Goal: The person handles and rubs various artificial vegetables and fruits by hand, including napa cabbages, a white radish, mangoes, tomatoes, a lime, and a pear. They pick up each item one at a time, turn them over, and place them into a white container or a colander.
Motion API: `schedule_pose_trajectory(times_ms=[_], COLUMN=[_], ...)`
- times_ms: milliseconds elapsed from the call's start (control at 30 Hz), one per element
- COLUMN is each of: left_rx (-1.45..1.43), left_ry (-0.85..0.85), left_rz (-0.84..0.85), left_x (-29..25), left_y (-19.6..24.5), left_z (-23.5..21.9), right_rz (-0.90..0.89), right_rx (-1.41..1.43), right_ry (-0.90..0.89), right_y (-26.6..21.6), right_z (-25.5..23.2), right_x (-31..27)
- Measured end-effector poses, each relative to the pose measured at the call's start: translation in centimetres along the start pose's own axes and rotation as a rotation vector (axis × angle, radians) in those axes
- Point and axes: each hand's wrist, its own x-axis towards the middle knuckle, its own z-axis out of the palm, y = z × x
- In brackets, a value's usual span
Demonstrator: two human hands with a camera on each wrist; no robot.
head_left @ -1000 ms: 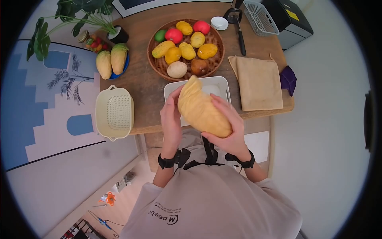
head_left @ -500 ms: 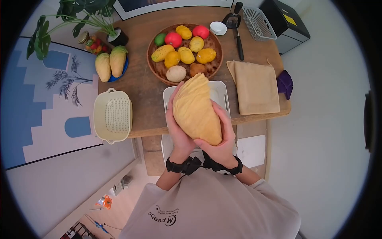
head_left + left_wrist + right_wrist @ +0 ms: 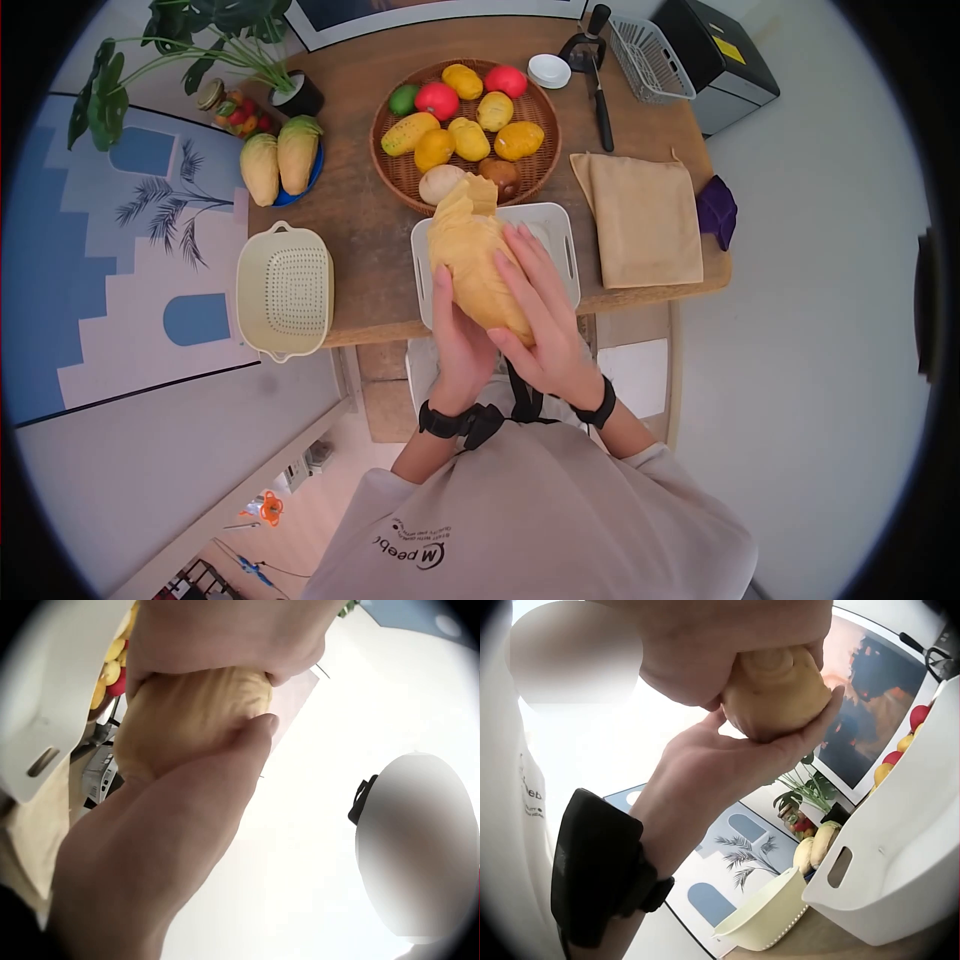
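A pale yellow napa cabbage (image 3: 472, 262) with crinkled, overlapping leaves is held up between both hands, its ragged leaf end pointing away from the body. My left hand (image 3: 462, 355) cups it from the left and underneath. On its right side my right hand (image 3: 552, 325) grips it, with long fingers laid across the leaves. The round stem end of the cabbage (image 3: 769, 675) shows in the right wrist view. Behind and partly below it stands a white tub (image 3: 553, 240) with handle slots, at the table's front edge.
Behind lies a round wicker basket (image 3: 377, 150) of fruit. To the left are a cream colander (image 3: 285, 290) and two cabbages (image 3: 278, 165) on a blue plate. A folded tan cloth (image 3: 645, 220), a knife (image 3: 603, 115) and a grey basket (image 3: 650, 60) are at right.
The cabbage has been turned and shifted between the hands; its leafy end now points more to the upper left. The right fingers have moved over its upper side.
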Motion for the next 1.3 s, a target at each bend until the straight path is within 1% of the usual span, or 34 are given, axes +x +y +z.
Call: schedule_pose_trajectory(times_ms=[67,133,200,267,300,367,400,467,500,567,667,700,767,800,867,900,967,1000,1067,1100,1167,1233,1267,1300], left_rx=[-0.031,-0.047,-0.044,-0.13,-0.172,-0.121,-0.095,0.008,0.06,0.042,0.063,0.078,0.216,0.286,0.126,0.046,-0.003,-0.029,-0.046,-0.053,0.099,0.107,0.042,-0.023], left_ry=[0.015,0.013,0.003,-0.003,-0.004,0.06,0.09,0.077,0.067,0.054,0.064,0.067,0.109,0.126,0.101,0.093,0.084,0.08,0.075,0.072,0.096,0.105,0.105,0.106], left_rz=[-0.011,-0.029,-0.055,-0.074,-0.087,-0.053,-0.036,-0.034,-0.034,-0.033,-0.023,-0.017,0.068,0.109,0.004,-0.048,-0.052,-0.056,-0.066,-0.068,0.02,0.05,0.032,0.014], left_x=[0.0,0.2,0.5,1.0,1.0,0.6,0.5,0.5,0.5,0.5,0.1,0.0,-0.1,0.0,0.2,0.2,-0.2,-0.5,-0.3,-0.1,-0.1,0.1,0.3,0.5], left_y=[-0.3,-0.4,-0.7,-0.9,-1.0,-1.1,-1.1,-1.7,-1.9,-2.2,-2.9,-3.0,-4.1,-4.6,-2.7,-1.8,-1.9,-2.1,-2.9,-3.1,-2.1,-1.5,-1.4,-1.4], left_z=[0.2,0.1,-1.4,-2.5,-2.9,-1.6,-1.2,-2.6,-3.1,-3.2,-2.6,-2.4,-4.0,-4.7,-3.9,-3.3,-2.1,-1.7,-2.6,-2.9,-3.0,-2.9,-2.8,-2.8], right_rz=[0.019,-0.032,-0.097,-0.171,-0.118,-0.006,-0.002,0.0,-0.03,-0.095,0.088,0.082,0.07,0.023,-0.069,-0.045,0.011,0.041,0.092,0.078,0.05,0.036,0.034,0.067], right_rx=[0.093,-0.06,-0.197,-0.323,-0.288,-0.215,-0.217,-0.227,-0.295,-0.428,-0.257,-0.279,-0.325,-0.377,-0.479,-0.412,-0.277,-0.259,-0.224,-0.263,-0.343,-0.262,-0.22,-0.144], right_ry=[-0.055,-0.129,-0.212,-0.304,-0.238,-0.108,-0.102,-0.085,-0.113,-0.174,-0.066,-0.079,-0.096,-0.13,-0.202,-0.179,-0.135,-0.105,-0.045,-0.069,-0.115,-0.156,-0.177,-0.144], right_y=[0.2,-0.1,-0.7,-1.5,-1.2,-0.9,-0.9,-0.5,-0.4,-0.6,-1.0,-1.0,-0.7,-0.5,-0.3,-0.2,0.0,-0.1,-0.4,-0.5,-0.8,-0.5,-0.5,-0.2], right_z=[-0.7,-0.3,0.4,1.1,1.1,1.0,1.4,2.5,2.5,2.5,1.8,2.0,2.7,2.9,3.1,3.0,2.5,2.3,2.2,2.5,3.2,3.1,2.9,2.7], right_x=[1.3,1.2,0.5,-0.8,-0.6,0.2,0.1,-0.3,-0.7,-0.9,1.2,1.1,0.7,0.0,-1.4,-1.3,-0.8,-0.2,1.0,0.7,-0.7,-1.2,-1.3,-1.0])
